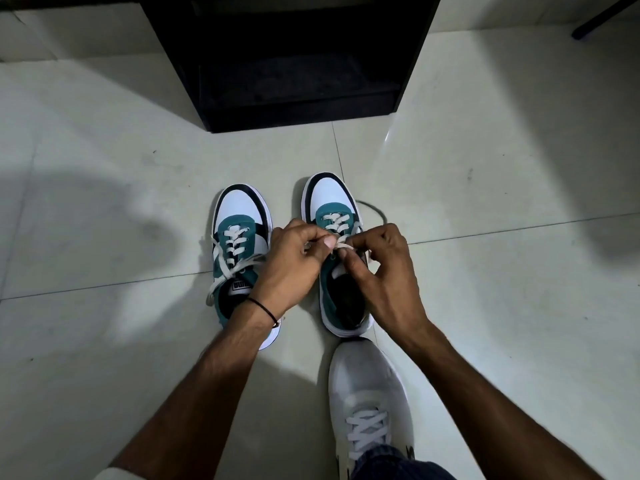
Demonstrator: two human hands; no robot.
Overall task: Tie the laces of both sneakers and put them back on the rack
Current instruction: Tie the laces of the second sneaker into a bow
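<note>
Head | left hand (294, 261), right hand (377, 265) pinch flat lace (341, 244) | right sneaker (334, 216)

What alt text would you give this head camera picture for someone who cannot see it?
Two hands, left hand and right hand, pinch the lace of the right sneaker on a tiled floor. The left sneaker stands beside it, laces loose, before a dark rack.

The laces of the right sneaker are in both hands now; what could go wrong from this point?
1. The left hand and right hand pinch the laces close together, so a loop may slip before the knot tightens.
2. The left sneaker seems untied, with loose ends over its side; the left forearm might snag them.
3. The person's white shoe almost touches the right sneaker and could nudge it.
</note>
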